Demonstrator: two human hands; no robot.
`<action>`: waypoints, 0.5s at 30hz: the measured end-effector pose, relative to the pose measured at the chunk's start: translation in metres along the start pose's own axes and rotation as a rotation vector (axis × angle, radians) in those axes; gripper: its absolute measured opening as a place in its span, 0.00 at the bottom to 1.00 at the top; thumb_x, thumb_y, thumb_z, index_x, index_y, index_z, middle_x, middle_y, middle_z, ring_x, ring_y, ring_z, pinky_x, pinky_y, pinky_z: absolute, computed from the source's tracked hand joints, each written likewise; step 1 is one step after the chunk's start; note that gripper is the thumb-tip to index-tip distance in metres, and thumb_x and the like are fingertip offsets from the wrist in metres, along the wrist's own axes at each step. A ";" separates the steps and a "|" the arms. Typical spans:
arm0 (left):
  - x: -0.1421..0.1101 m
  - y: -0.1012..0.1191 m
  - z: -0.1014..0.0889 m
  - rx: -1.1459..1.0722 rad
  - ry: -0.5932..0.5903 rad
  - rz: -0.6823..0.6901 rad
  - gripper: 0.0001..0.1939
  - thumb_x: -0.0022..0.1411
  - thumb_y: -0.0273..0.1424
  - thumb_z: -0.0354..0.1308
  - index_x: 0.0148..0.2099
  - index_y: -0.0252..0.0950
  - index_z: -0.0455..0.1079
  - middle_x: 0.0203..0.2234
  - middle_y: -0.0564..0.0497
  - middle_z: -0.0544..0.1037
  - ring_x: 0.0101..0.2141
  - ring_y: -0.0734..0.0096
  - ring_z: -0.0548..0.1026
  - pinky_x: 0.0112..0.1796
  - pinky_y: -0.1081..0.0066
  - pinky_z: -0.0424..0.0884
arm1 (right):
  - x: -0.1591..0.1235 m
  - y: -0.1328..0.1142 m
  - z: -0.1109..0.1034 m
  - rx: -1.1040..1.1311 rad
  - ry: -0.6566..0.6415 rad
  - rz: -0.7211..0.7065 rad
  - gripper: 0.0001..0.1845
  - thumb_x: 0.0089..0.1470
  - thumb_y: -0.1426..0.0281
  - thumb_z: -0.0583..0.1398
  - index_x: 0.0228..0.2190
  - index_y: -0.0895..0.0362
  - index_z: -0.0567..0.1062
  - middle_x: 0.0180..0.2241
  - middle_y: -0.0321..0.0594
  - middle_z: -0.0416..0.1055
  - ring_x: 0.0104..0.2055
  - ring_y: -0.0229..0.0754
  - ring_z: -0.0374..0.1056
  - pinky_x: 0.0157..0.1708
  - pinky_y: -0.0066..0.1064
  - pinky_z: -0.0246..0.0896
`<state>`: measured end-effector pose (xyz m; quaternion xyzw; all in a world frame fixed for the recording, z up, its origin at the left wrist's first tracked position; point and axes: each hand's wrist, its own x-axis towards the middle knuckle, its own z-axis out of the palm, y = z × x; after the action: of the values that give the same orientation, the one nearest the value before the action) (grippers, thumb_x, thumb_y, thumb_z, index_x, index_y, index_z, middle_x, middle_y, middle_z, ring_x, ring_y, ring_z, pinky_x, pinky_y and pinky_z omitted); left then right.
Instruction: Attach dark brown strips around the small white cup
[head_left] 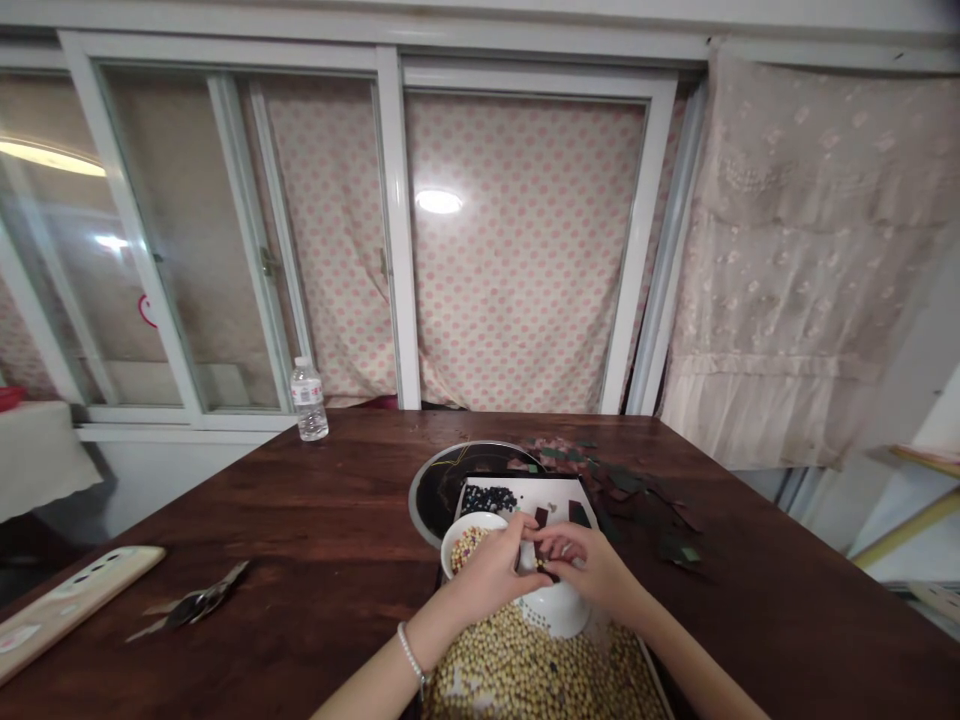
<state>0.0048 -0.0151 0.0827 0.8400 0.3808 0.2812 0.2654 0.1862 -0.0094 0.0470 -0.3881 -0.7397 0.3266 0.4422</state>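
My left hand (pixel 491 570) and my right hand (pixel 596 570) meet over a white bowl (pixel 559 612), fingers curled and tips close together. A few small yellowish bits (pixel 540 562) show by my right fingertips; whatever lies between the fingers is too small and covered to name. Beside my left hand, a second white bowl (pixel 448 552) holds small multicoloured beans or beads (pixel 466 545). Below the hands spreads a layer of round, tan, soybean-like beans (pixel 525 670). Behind them a white-based tray (pixel 544 490) carries small black beans or beads (pixel 489 498) and dark strips (pixel 577 513).
A dark round plate-like piece (pixel 439 490) lies under the tray on the brown table (pixel 337 520). Dark green and reddish scraps (pixel 637 487) are scattered to the right. Leftward are a water bottle (pixel 308 400), scissors-like metal tools (pixel 195 604) and a long pale board (pixel 82 605).
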 end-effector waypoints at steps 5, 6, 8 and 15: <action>0.000 0.002 -0.001 0.009 -0.009 -0.013 0.22 0.50 0.31 0.63 0.46 0.39 0.60 0.37 0.51 0.75 0.36 0.62 0.72 0.34 0.71 0.62 | 0.010 -0.004 0.001 -0.007 -0.093 -0.034 0.18 0.41 0.82 0.57 0.36 0.55 0.69 0.25 0.34 0.71 0.29 0.39 0.69 0.30 0.29 0.64; 0.000 0.002 0.000 -0.001 -0.008 -0.009 0.22 0.49 0.31 0.63 0.46 0.39 0.60 0.38 0.51 0.75 0.35 0.62 0.73 0.34 0.71 0.63 | 0.011 -0.004 0.002 -0.004 -0.104 -0.045 0.18 0.41 0.82 0.57 0.36 0.55 0.68 0.24 0.33 0.70 0.28 0.38 0.68 0.30 0.29 0.64; 0.000 0.001 0.000 -0.021 -0.001 -0.001 0.22 0.49 0.31 0.64 0.46 0.39 0.59 0.40 0.50 0.75 0.35 0.63 0.73 0.34 0.72 0.63 | 0.012 -0.004 0.003 -0.022 -0.119 -0.076 0.19 0.42 0.82 0.57 0.37 0.54 0.65 0.23 0.31 0.69 0.27 0.38 0.67 0.29 0.28 0.63; 0.001 0.001 0.000 -0.036 -0.006 0.019 0.23 0.49 0.28 0.63 0.47 0.39 0.59 0.42 0.49 0.75 0.38 0.62 0.74 0.37 0.71 0.64 | 0.009 -0.013 0.004 -0.090 -0.118 -0.102 0.21 0.41 0.83 0.55 0.38 0.53 0.60 0.25 0.31 0.68 0.28 0.38 0.67 0.30 0.28 0.63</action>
<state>0.0061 -0.0148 0.0833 0.8395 0.3669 0.2879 0.2789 0.1762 -0.0085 0.0598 -0.3495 -0.7972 0.2922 0.3962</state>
